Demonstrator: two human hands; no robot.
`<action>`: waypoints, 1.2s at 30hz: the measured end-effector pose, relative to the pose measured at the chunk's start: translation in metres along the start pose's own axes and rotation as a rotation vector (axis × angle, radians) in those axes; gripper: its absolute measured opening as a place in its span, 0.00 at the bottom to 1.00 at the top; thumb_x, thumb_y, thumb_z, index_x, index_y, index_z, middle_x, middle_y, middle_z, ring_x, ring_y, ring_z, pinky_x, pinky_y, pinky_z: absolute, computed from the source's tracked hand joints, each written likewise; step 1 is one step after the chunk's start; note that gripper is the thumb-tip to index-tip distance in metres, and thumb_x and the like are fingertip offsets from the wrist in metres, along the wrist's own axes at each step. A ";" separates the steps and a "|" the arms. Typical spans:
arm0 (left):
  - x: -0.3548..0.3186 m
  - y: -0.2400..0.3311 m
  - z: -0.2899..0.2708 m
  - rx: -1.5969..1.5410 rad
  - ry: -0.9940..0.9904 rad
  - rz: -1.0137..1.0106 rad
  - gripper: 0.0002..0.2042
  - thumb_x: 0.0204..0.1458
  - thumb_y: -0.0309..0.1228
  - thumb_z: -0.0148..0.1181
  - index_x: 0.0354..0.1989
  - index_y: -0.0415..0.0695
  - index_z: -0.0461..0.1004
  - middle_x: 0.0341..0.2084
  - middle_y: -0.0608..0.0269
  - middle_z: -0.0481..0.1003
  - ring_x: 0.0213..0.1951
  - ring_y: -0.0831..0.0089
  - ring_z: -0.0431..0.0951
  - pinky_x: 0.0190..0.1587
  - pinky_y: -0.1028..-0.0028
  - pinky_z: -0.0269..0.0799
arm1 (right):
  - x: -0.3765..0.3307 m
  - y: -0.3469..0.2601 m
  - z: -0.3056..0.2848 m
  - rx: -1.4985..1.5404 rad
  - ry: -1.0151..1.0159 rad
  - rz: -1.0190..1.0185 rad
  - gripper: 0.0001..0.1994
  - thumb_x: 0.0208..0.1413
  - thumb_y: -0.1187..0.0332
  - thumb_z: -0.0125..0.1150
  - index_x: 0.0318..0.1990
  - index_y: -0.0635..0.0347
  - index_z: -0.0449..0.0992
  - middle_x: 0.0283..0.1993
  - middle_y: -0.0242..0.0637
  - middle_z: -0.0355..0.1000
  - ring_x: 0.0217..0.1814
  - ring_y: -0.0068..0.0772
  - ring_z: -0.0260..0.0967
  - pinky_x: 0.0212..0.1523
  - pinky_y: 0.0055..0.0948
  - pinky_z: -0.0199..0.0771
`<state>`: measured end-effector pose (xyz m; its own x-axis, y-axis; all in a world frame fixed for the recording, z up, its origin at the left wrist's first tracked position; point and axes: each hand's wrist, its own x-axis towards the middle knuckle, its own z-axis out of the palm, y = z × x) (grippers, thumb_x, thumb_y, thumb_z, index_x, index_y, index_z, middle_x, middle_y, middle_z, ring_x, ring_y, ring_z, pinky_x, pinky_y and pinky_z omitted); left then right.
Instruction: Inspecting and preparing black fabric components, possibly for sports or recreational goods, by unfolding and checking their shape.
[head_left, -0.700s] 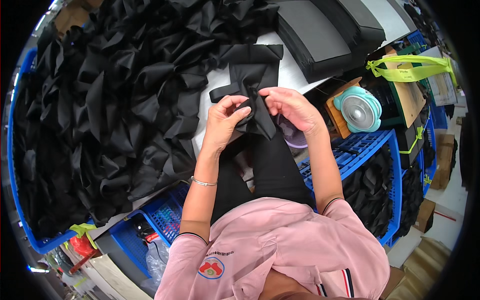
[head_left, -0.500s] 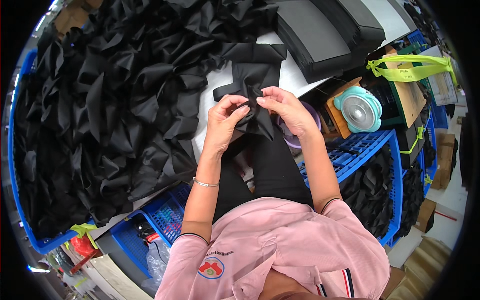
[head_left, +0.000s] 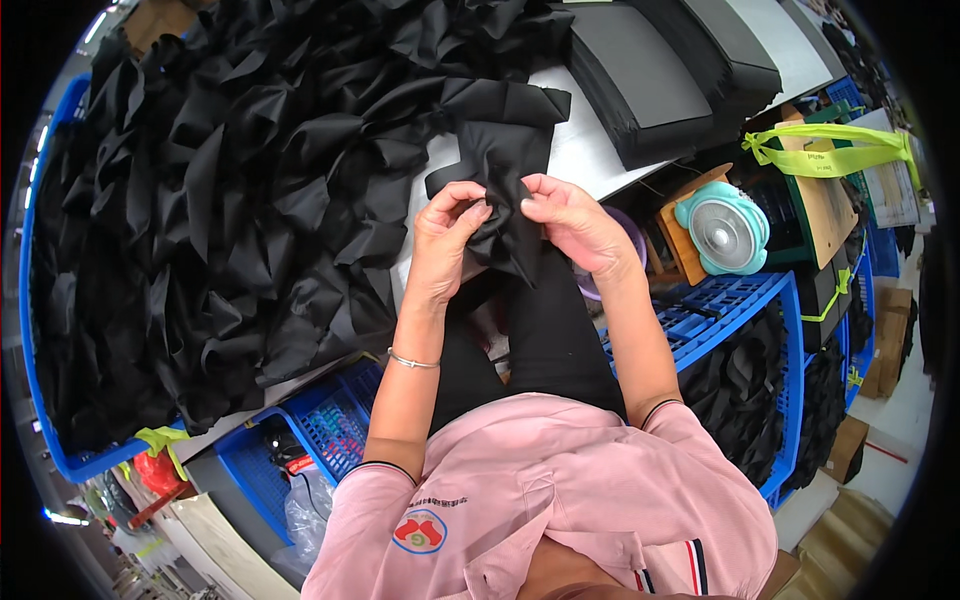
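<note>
White counter (head_left: 585,150) surface is seen only as a narrow bare strip, most of it being covered by a large heap of black fabric pieces (head_left: 220,200) that spreads over its left part and is bordered at the far left by a blue crate rim (head_left: 30,300). At the counter's far right corner, stacked dark grey foam pads (head_left: 660,70) are laid side by side. Beyond the right edge of the counter, a teal round device with a silver disc (head_left: 725,228) is seen on a wooden block (head_left: 675,240), with a yellow-green strap (head_left: 830,145) stretched over a board behind it. Blue plastic crates (head_left: 740,300) filled with more black pieces are placed below the counter's near edge, on both sides of the seated person's legs.

A black fabric piece (head_left: 505,215) is held at the near edge of the counter, in front of the bare strip; its upper part is spread flat on the counter while its lower part is bunched between the two hands. The left hand (head_left: 450,245) is closed on the bunched fabric, thumb and fingertips pinching a fold from the left. The right hand (head_left: 575,225) is closed on the same piece from the right, its fingers pressed into the gather. The fingertips of the two hands almost meet. A thin silver bracelet (head_left: 412,361) is worn on the left wrist, and a pink shirt (head_left: 560,500) is seen at the lower edge.
</note>
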<state>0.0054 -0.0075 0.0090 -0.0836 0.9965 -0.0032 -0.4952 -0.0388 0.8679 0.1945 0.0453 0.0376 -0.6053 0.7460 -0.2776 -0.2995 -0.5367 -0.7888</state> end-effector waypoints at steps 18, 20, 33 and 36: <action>-0.027 0.005 0.012 0.444 0.040 0.164 0.19 0.53 0.19 0.66 0.54 0.39 0.73 0.39 0.66 0.78 0.43 0.79 0.76 0.51 0.79 0.70 | -0.025 0.032 0.006 -0.483 0.537 -0.531 0.19 0.63 0.74 0.62 0.59 0.72 0.71 0.50 0.36 0.76 0.50 0.21 0.72 0.53 0.21 0.71; -0.027 0.004 0.011 0.468 0.056 0.162 0.18 0.52 0.19 0.67 0.53 0.39 0.74 0.39 0.66 0.78 0.44 0.78 0.77 0.51 0.78 0.71 | -0.038 0.036 0.018 -0.517 0.413 -0.520 0.25 0.60 0.76 0.64 0.64 0.70 0.67 0.54 0.39 0.74 0.53 0.22 0.72 0.55 0.22 0.71; -0.016 0.023 0.006 1.048 0.352 0.520 0.19 0.43 0.15 0.59 0.46 0.43 0.78 0.40 0.63 0.74 0.39 0.70 0.74 0.45 0.73 0.70 | -0.031 0.023 -0.015 -0.738 0.813 -0.423 0.26 0.43 0.89 0.56 0.53 0.59 0.75 0.41 0.42 0.71 0.40 0.38 0.73 0.41 0.33 0.74; -0.012 0.021 0.015 1.218 0.184 0.664 0.25 0.39 0.19 0.61 0.51 0.47 0.78 0.51 0.55 0.75 0.53 0.54 0.73 0.60 0.62 0.65 | -0.034 0.019 -0.012 -0.957 0.651 -0.506 0.27 0.43 0.89 0.57 0.54 0.59 0.75 0.43 0.41 0.71 0.36 0.34 0.72 0.39 0.31 0.73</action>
<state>0.0084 -0.0188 0.0349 -0.1607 0.7901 0.5916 0.7262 -0.3112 0.6130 0.2186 0.0142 0.0249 -0.0236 0.9856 0.1673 0.4257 0.1613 -0.8904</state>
